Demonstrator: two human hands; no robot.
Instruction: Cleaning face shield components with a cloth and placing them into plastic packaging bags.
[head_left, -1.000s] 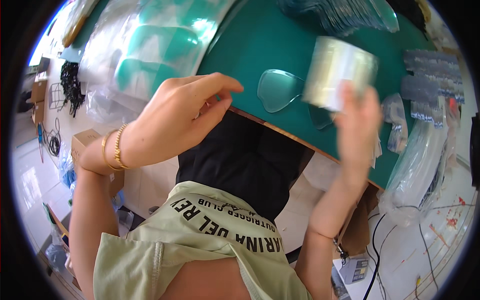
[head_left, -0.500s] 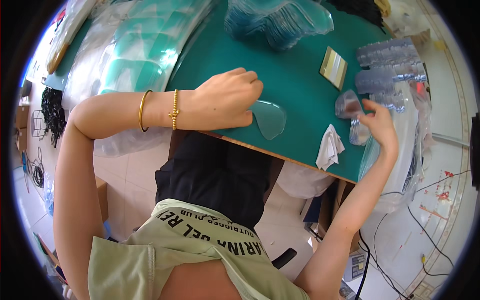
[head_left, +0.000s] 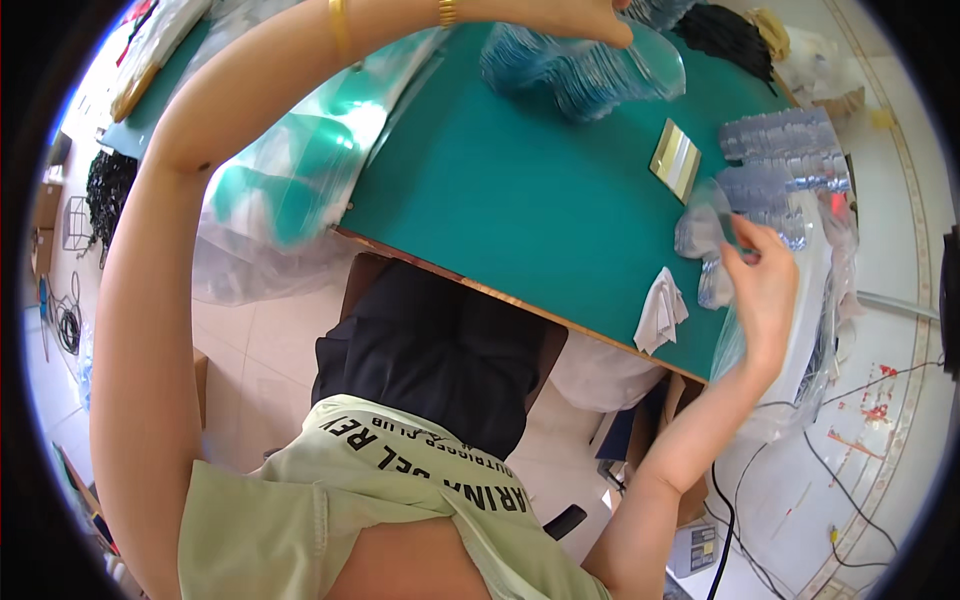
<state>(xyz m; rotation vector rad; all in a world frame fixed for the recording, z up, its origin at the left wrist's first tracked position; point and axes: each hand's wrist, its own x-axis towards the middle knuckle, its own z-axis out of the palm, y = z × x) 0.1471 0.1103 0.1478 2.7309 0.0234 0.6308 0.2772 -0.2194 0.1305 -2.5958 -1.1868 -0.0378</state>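
At the far edge of the view my left hand (head_left: 590, 20), with gold bracelets, reaches over a stack of clear bluish lens-shaped plastic pieces (head_left: 585, 85). Its fingers are partly cut off by the picture's edge; its thumb lies against a clear lens piece (head_left: 657, 62) at the stack's right end. On the right, my right hand (head_left: 762, 280) has thumb and fingers drawn together at a clear lens piece (head_left: 712, 208), slightly blurred, above a small pile of similar pieces (head_left: 690, 235).
On the green table (head_left: 500, 190) lie a yellowish striped rectangular block (head_left: 676, 160) and a crumpled white cloth (head_left: 662, 312). Rows of stacked clear pieces (head_left: 780, 150) line the right side. Plastic sheeting (head_left: 290, 170) covers the left; a black bundle (head_left: 725, 40) lies at the back.
My left hand has moved up and away from the near table edge to the far stack. The lens piece beside it has left that spot. My right hand's fingers have closed at a lens piece.
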